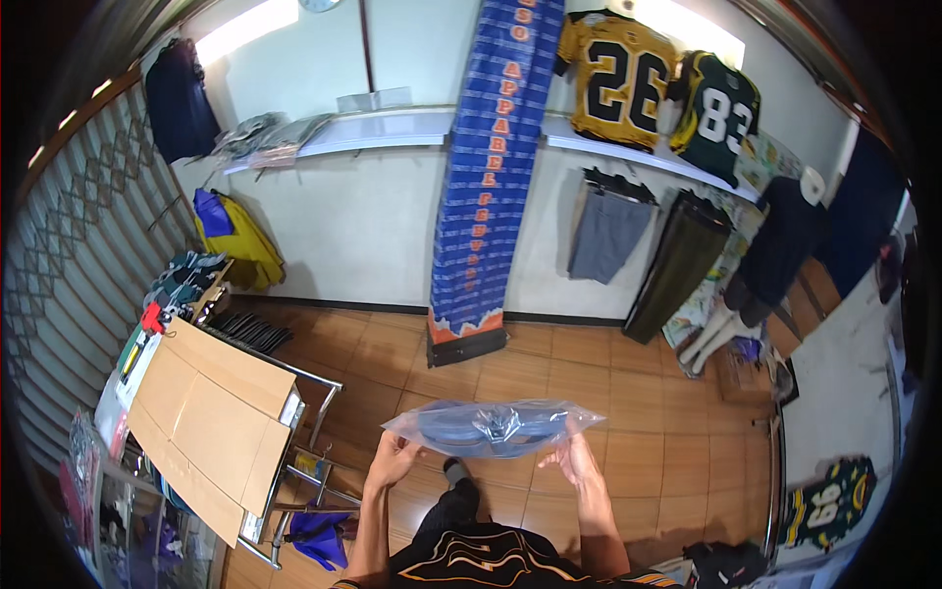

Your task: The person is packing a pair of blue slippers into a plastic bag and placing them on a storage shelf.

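A clear plastic bag (494,428) with a folded blue-grey item inside is stretched level between my hands, above the tiled floor. My left hand (397,458) pinches its left end, thumb near the lower edge. At the right end, my right hand (572,458) grips the bag near its corner, with some fingers spread below it; the fingertips behind the plastic are partly hidden. Light glints off the plastic at its middle, so the exact kind of garment or cloth inside cannot be told.
On my left stands a metal-framed table with a flat cardboard sheet (213,420), a red tape dispenser (153,318) and folded clothes. A blue banner column (486,177) rises ahead. Right are a dressed mannequin (780,235), cardboard boxes (743,375) and a metal rail (773,486).
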`<action>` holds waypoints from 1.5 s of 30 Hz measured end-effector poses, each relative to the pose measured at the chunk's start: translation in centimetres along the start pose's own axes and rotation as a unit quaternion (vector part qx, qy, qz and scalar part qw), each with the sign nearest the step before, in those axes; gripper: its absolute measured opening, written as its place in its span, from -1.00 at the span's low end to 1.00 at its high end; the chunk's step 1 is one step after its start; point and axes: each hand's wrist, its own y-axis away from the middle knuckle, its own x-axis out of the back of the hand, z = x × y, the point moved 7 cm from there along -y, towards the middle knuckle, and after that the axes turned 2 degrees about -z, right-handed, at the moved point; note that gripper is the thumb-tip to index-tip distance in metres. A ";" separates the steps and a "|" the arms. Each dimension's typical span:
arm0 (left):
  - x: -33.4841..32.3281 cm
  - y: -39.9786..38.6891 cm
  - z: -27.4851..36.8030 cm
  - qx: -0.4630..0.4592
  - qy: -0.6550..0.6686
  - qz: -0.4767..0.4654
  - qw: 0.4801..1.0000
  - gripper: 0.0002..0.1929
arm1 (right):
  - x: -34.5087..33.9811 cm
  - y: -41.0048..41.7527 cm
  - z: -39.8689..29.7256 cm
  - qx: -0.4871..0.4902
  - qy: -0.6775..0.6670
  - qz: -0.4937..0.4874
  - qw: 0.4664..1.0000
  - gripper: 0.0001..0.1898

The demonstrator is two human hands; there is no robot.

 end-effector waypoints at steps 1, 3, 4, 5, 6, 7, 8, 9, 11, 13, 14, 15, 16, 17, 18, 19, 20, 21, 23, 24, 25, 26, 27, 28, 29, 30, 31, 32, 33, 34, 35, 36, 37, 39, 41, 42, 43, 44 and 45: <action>0.3 -1.2 -0.1 0.038 0.028 0.009 0.999 -0.68 | 0.4 -2.1 0.3 0.006 0.008 -0.007 1.000 -0.35; 1.1 -3.8 0.3 0.072 0.067 0.036 0.994 -0.73 | 0.4 -5.9 -0.2 0.013 0.018 -0.018 1.000 -0.32; 1.4 -5.1 0.3 0.124 0.112 0.039 0.985 -0.68 | 0.0 -7.8 -0.7 0.002 0.020 -0.035 0.999 -0.34; 1.8 -6.4 0.0 0.176 0.155 0.040 0.971 -0.64 | -0.3 -9.7 -1.0 -0.008 0.022 -0.049 0.999 -0.35; 2.6 -7.9 0.0 0.172 0.158 0.043 0.971 -0.64 | -0.4 -11.4 -0.9 -0.008 0.025 -0.054 0.998 -0.35; 3.2 -9.9 0.2 0.153 0.165 0.021 0.974 -0.61 | -0.2 -13.5 -1.2 0.026 0.013 -0.049 0.998 -0.38; 3.6 -11.7 0.6 0.133 0.172 -0.001 0.976 -0.57 | 0.0 -15.6 -1.7 0.060 0.000 -0.045 0.997 -0.40; 4.5 -13.5 0.9 0.127 0.173 0.007 0.977 -0.57 | -1.1 -17.7 -2.9 0.060 0.003 -0.055 0.997 -0.40; 6.2 -16.1 0.8 0.163 0.233 0.009 0.959 -0.49 | -3.7 -20.8 -4.7 0.047 0.012 -0.028 0.998 -0.42; 8.2 -18.8 0.5 0.157 0.246 0.015 0.956 -0.40 | -6.4 -24.7 -6.5 0.035 -0.012 -0.076 0.996 -0.43; 9.5 -19.8 0.5 0.153 0.202 0.004 0.967 -0.39 | -7.9 -26.4 -6.9 0.027 -0.038 -0.119 0.992 -0.42; 10.6 -20.6 0.5 0.149 0.158 -0.007 0.976 -0.39 | -8.5 -28.3 -6.5 0.018 -0.037 -0.128 0.991 -0.42; 11.5 -21.7 0.1 0.146 0.159 0.004 0.976 -0.39 | -8.9 -30.8 -6.0 0.001 -0.034 -0.143 0.989 -0.40; 12.5 -22.8 -0.1 0.115 0.167 0.033 0.979 -0.40 | -9.5 -33.2 -5.5 -0.017 -0.030 -0.159 0.987 -0.38; 13.7 -23.5 -0.2 0.085 0.174 0.063 0.979 -0.41 | -10.3 -35.4 -5.0 -0.025 -0.029 -0.170 0.985 -0.38; 14.9 -23.9 -0.4 0.084 0.174 0.077 0.978 -0.41 | -11.3 -37.3 -5.0 -0.009 -0.006 -0.193 0.981 -0.36; 16.2 -24.2 -0.5 0.087 0.155 0.093 0.980 -0.44 | -12.5 -39.1 -5.0 0.007 0.016 -0.216 0.976 -0.34; 17.5 -24.5 -0.6 0.090 0.136 0.112 0.980 -0.45 | -13.8 -40.8 -4.8 -0.002 0.017 -0.231 0.973 -0.34; 18.7 -25.4 1.0 0.090 0.158 0.150 0.972 -0.47 | -15.7 -44.1 -4.6 -0.019 0.079 -0.236 0.968 -0.33; 19.6 -25.7 1.0 0.087 0.173 0.175 0.965 -0.47 | -17.4 -45.6 -5.0 -0.009 0.094 -0.263 0.960 -0.30; 20.8 -26.0 0.8 0.084 0.189 0.202 0.957 -0.47 | -19.6 -46.8 -5.2 -0.016 0.095 -0.278 0.956 -0.30; 22.0 -26.5 0.6 0.068 0.209 0.223 0.950 -0.46 | -21.9 -47.8 -5.9 0.003 0.085 -0.284 0.955 -0.28; 23.2 -27.1 0.3 0.063 0.208 0.238 0.947 -0.46 | -24.1 -48.8 -6.6 0.021 0.075 -0.289 0.954 -0.26; 24.6 -27.8 0.3 0.019 0.219 0.255 0.942 -0.45 | -25.7 -50.0 -6.9 0.008 0.058 -0.284 0.957 -0.25; 26.0 -28.6 0.5 -0.025 0.228 0.271 0.935 -0.44 | -27.5 -51.3 -7.3 0.003 0.059 -0.296 0.953 -0.25; 27.2 -29.5 0.8 -0.039 0.224 0.291 0.929 -0.43 | -29.0 -52.8 -7.9 0.006 0.050 -0.297 0.953 -0.26; 28.2 -30.4 1.1 -0.044 0.223 0.300 0.927 -0.43 | -30.2 -54.4 -8.5 0.009 0.041 -0.298 0.954 -0.26; 29.2 -31.1 1.5 -0.058 0.229 0.320 0.918 -0.44 | -31.2 -56.8 -8.1 -0.009 0.031 -0.323 0.946 -0.29; 30.3 -32.0 2.1 -0.074 0.233 0.339 0.908 -0.44 | -32.5 -58.6 -8.4 -0.010 0.031 -0.334 0.942 -0.29; 31.1 -32.8 3.1 -0.087 0.242 0.356 0.898 -0.49 | -34.2 -60.2 -8.5 -0.028 0.055 -0.363 0.930 -0.31; 32.2 -33.8 3.3 -0.094 0.240 0.363 0.895 -0.49 | -35.9 -61.6 -8.7 -0.045 0.078 -0.392 0.915 -0.33; 33.5 -34.0 3.3 -0.108 0.237 0.383 0.886 -0.53 | -37.6 -62.8 -8.8 -0.071 0.088 -0.412 0.904 -0.35; 34.5 -34.2 3.1 -0.119 0.236 0.401 0.877 -0.57 | -39.0 -64.2 -9.2 -0.072 0.088 -0.421 0.900 -0.35; 36.9 -35.0 2.2 -0.123 0.227 0.432 0.864 -0.63 | -42.1 -66.4 -9.4 -0.066 0.130 -0.461 0.875 -0.33; 38.8 -35.5 2.4 -0.153 0.232 0.481 0.832 -0.63 | -45.1 -67.9 -9.8 -0.061 0.136 -0.490 0.859 -0.34; 39.6 -35.7 3.0 -0.141 0.227 0.483 0.834 -0.63 | -46.5 -68.6 -9.8 -0.061 0.143 -0.508 0.847 -0.34; 40.2 -36.4 4.0 -0.142 0.228 0.486 0.832 -0.63 | -47.8 -69.4 -9.8 -0.060 0.149 -0.523 0.837 -0.34; 40.9 -37.1 5.1 -0.152 0.239 0.494 0.822 -0.61 | -49.0 -70.4 -9.9 -0.062 0.150 -0.525 0.836 -0.34; 41.8 -37.8 6.0 -0.164 0.250 0.501 0.812 -0.60 | -50.4 -71.2 -10.2 -0.058 0.142 -0.531 0.834 -0.37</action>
